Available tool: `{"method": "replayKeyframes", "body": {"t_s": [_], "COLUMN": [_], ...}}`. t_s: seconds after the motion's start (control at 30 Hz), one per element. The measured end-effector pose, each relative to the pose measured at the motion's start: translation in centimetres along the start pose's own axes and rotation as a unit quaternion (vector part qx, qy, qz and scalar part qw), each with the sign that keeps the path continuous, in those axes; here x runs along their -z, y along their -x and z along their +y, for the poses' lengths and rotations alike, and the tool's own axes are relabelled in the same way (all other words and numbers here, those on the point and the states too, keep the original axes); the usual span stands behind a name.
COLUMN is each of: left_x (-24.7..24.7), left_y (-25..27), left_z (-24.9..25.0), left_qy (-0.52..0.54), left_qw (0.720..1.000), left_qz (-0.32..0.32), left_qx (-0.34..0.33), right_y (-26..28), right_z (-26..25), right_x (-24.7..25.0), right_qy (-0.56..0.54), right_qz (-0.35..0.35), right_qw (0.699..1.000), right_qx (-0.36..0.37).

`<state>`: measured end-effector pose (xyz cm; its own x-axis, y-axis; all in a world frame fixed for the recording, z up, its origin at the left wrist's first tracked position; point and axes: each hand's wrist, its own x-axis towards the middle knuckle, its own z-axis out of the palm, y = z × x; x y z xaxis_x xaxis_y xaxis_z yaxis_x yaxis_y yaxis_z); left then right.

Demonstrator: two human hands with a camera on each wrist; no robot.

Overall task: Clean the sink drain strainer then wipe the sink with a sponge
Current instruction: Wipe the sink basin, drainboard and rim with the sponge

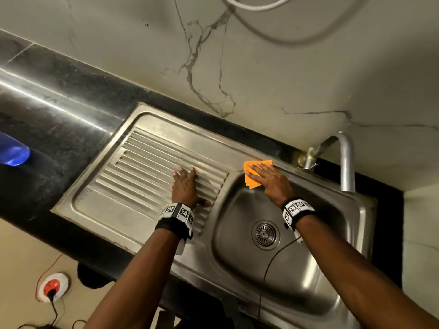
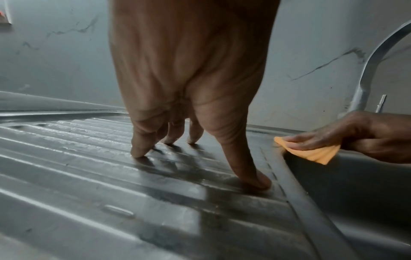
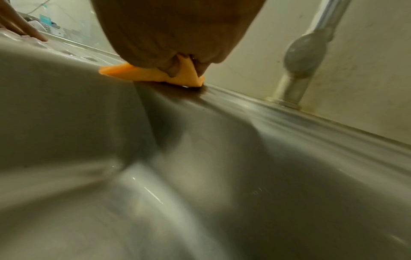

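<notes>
A folded orange sponge cloth [image 1: 252, 181] [image 2: 315, 154] [image 3: 124, 73] lies on the far left corner of the steel sink's rim and droops over the basin [image 1: 308, 269] edge. My right hand [image 1: 270, 180] [image 2: 355, 133] [image 3: 177, 26] presses on it with straight fingers. The round slotted drain strainer [image 1: 265, 233] sits in the basin floor, nearer to me than the right hand, with nothing on it. My left hand [image 1: 185, 181] [image 2: 189, 70] rests on the ribbed drainboard [image 1: 133, 174] with fingers spread, its fingertips and thumb touching the metal, and holds nothing.
A curved metal faucet [image 1: 345, 160] [image 2: 373, 70] [image 3: 309, 52] rises at the sink's far right against the marble wall. Black counter [image 1: 47, 115] surrounds the sink; a blue object [image 1: 13, 153] lies at its left. A thin black cable [image 1: 273, 257] hangs over the basin.
</notes>
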<state>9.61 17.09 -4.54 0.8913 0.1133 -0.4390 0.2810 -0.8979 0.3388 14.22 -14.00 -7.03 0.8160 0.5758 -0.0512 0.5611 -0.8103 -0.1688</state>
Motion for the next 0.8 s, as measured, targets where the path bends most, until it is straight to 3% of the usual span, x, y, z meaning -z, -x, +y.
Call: {"method": "replayKeyframes", "body": {"t_s": [0.2, 0.37, 0.43, 0.57, 0.67, 0.8], "left_x": [0.1, 0.2, 0.1, 0.0, -0.4, -0.6], "left_y": [-0.1, -0.3, -0.6, -0.9, -1.2, -0.9], "left_z": [0.5, 0.7, 0.7, 0.6, 0.2, -0.1], "left_qy": [-0.008, -0.017, -0.008, 0.004, 0.000, -0.004], "left_qw": [1.000, 1.000, 1.000, 0.999, 1.000, 1.000], "left_qz": [0.002, -0.006, -0.005, -0.015, -0.009, -0.002], "left_qx": [0.005, 0.015, 0.018, 0.028, 0.021, 0.010], "right_y": [1.7, -7.2, -12.5, -20.2, -21.3, -19.5], "right_z": [-0.7, -3.9, -4.9, -4.9, -3.1, -0.8], "right_x": [1.7, 5.6, 5.8, 4.0, 2.4, 1.3], "right_qy": [-0.022, -0.051, -0.050, -0.044, -0.057, -0.072], "right_qz": [0.077, 0.146, 0.137, 0.056, 0.008, 0.001], "right_qw": [0.995, 0.988, 0.989, 0.995, 0.996, 0.996], "right_qx": [-0.060, -0.023, 0.020, 0.067, 0.066, 0.061]}}
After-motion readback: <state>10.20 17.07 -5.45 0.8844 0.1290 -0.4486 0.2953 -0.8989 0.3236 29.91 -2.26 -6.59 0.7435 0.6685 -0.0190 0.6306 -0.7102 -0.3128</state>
